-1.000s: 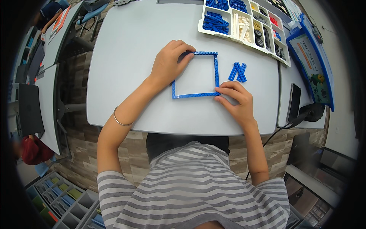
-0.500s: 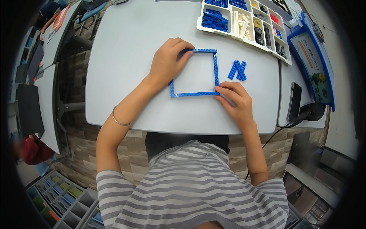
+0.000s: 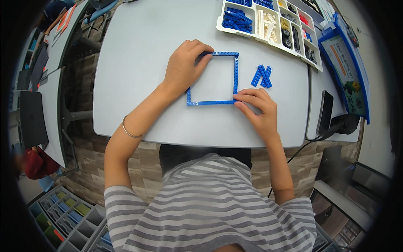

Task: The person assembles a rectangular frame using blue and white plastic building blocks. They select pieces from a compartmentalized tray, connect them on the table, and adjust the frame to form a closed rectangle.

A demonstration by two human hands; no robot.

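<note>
Overhead, grey table [image 3: 138, 63], brick-patterned floor [image 3: 84, 84], left hand [image 3: 182, 67] and right hand [image 3: 258, 107] pinching blue frame [image 3: 235, 75] corners

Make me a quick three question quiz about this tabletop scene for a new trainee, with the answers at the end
1. True or false: the left hand rests on the upper left corner of the blue square frame.
2. Multiple choice: where do the loose blue beams lie? A) inside the frame B) on the table to the right of the frame C) in the parts tray
3. Which corner of the frame do the fingers of the right hand touch?

Key:
1. True.
2. B.
3. The lower right corner.
</note>
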